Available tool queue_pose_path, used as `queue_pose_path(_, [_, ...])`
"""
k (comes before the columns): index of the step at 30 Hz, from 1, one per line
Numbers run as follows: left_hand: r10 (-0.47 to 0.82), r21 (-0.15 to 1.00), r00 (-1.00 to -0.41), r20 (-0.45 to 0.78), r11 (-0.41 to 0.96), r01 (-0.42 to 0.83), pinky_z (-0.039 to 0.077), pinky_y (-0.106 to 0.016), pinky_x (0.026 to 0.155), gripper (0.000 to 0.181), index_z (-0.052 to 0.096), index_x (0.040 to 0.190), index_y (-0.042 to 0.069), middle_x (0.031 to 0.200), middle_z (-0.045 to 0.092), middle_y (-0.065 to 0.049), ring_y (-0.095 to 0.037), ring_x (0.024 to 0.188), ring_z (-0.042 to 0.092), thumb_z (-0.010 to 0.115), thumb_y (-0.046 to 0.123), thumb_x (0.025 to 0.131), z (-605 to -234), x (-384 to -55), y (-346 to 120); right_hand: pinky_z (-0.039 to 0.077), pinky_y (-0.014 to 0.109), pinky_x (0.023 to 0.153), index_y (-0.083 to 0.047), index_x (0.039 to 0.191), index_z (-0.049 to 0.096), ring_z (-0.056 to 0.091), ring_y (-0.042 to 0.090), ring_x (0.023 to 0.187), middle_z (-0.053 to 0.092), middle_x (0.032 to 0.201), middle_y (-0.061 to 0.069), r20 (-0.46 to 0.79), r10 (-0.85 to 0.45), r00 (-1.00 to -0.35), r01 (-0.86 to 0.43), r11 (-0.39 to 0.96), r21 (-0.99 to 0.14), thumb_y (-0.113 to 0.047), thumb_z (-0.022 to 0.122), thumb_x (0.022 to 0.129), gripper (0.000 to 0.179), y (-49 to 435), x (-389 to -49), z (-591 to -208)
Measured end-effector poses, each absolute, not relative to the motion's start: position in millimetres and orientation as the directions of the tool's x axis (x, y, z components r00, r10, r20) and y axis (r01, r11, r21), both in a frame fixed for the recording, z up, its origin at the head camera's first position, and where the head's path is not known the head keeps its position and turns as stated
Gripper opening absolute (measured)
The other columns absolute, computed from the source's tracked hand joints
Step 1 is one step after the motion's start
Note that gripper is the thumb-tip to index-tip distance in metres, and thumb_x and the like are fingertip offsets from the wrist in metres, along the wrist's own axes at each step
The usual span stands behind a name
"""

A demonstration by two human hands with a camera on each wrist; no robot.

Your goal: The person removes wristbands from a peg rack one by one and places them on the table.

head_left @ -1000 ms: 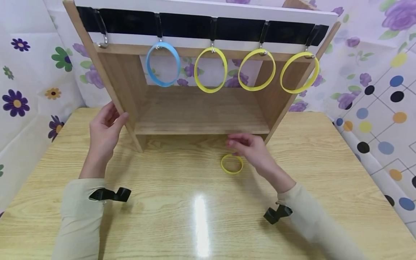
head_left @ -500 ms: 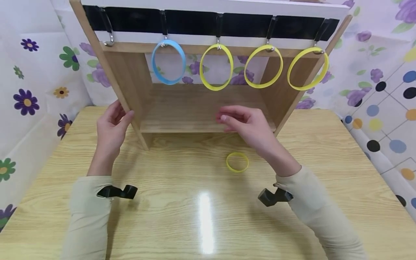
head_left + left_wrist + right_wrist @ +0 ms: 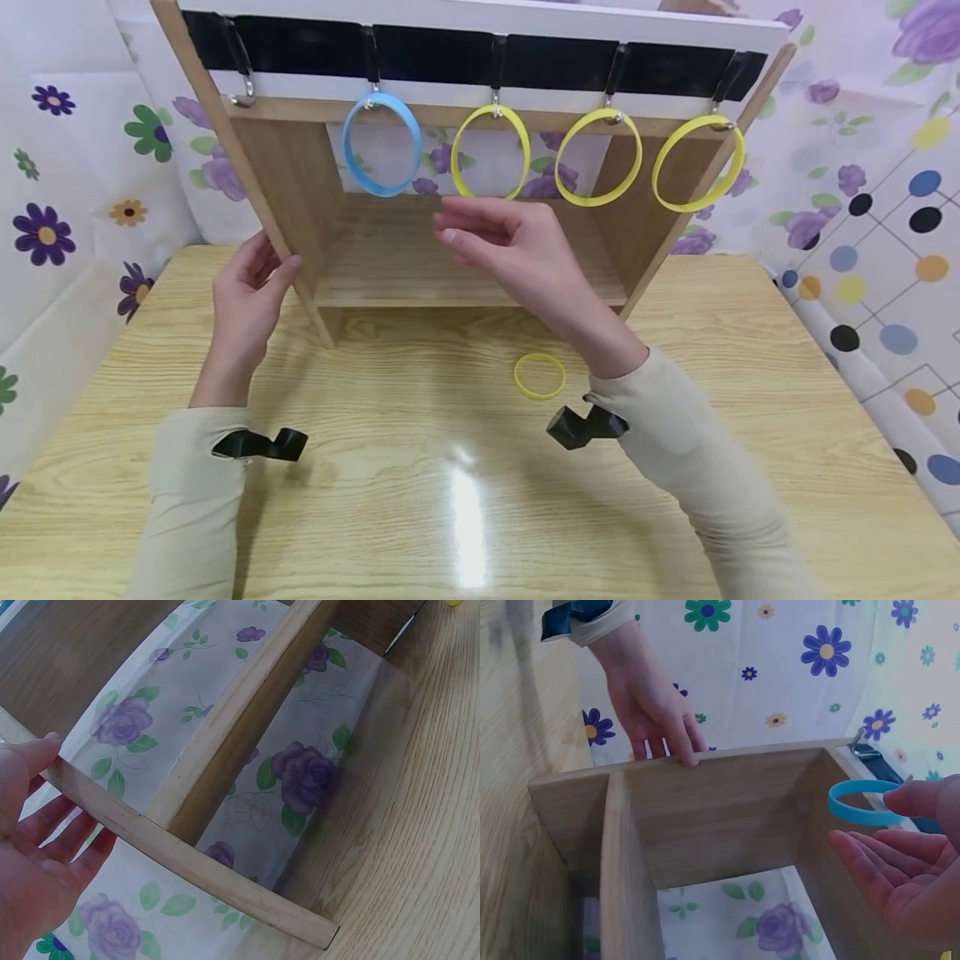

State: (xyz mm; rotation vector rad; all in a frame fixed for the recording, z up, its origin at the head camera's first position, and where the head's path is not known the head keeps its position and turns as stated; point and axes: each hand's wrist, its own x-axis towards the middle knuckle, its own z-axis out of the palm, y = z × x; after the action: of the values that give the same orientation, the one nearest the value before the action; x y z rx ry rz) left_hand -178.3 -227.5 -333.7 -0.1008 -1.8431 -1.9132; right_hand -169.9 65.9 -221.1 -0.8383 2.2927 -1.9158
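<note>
A wooden shelf (image 3: 472, 250) stands on the table, a row of hooks along its top. A blue ring (image 3: 382, 146) hangs from one hook, and several yellow rings (image 3: 600, 200) hang to its right. My left hand (image 3: 251, 292) grips the left side panel (image 3: 187, 859), thumb on the front edge and fingers outside. My right hand (image 3: 510, 242) is raised before the shelf, fingers loosely bent and holding nothing. In the head view it lies below and right of the blue ring and covers part of a yellow ring. The right wrist view shows its thumb overlapping the blue ring (image 3: 847, 814); contact is unclear.
Another yellow ring (image 3: 540, 376) lies flat on the wooden table (image 3: 375, 467) in front of the shelf. The leftmost hook (image 3: 243, 93) carries no ring. Flowered cloth (image 3: 82, 275) lines the left and back, and dotted cloth (image 3: 877, 333) the right.
My right hand has risen from beside the yellow ring on the table and moved left, toward the blue ring. My left hand stays on the panel; the head view has shifted slightly.
</note>
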Motion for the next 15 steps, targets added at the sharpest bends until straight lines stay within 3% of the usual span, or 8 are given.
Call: queue_pose_path(15, [-0.27, 0.933, -0.894, 0.358, 0.081, 0.35, 0.044, -0.025, 0.098, 0.049, 0.052, 0.139, 0.006, 0.136, 0.052, -0.016, -0.018, 0.118, 0.053, 0.062, 0.001, 0.092, -332.6, -178.6, -229.7, 0.056, 0.03, 0.078, 0.009, 0.121, 0.062, 0.068, 0.018, 0.094, 0.068, 0.109, 0.017, 0.283, -0.339, -0.897, -0.311, 0.029, -0.95, -0.002, 0.07, 0.087, 0.037, 26.9, -180.3, -206.7])
